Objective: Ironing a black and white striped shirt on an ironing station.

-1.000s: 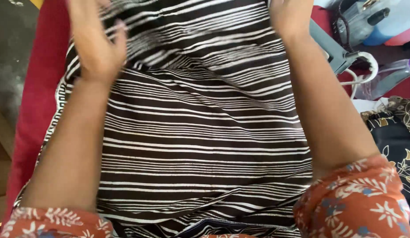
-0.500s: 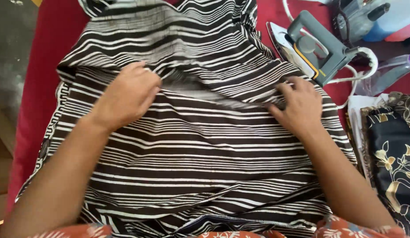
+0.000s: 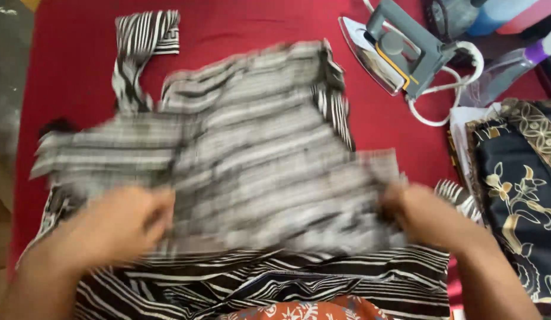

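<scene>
A black-and-white striped garment point(image 3: 257, 154) lies across a red ironing surface point(image 3: 80, 71). Its upper half is folded toward me, with the paler inside facing up, and it is blurred by motion. My left hand point(image 3: 124, 222) grips the folded edge at the lower left. My right hand point(image 3: 420, 216) grips the same edge at the lower right. A striped sleeve point(image 3: 139, 53) sticks out at the top left.
A grey clothes iron point(image 3: 394, 50) rests on its side at the top right, its white cord point(image 3: 447, 89) looping beside it. A black cloth with gold floral print point(image 3: 518, 189) lies at the right edge. A spray bottle point(image 3: 512, 59) sits behind it.
Both hands came down from the far end toward me, taking hold of the garment and pulling its top half over, so the red surface above is now uncovered.
</scene>
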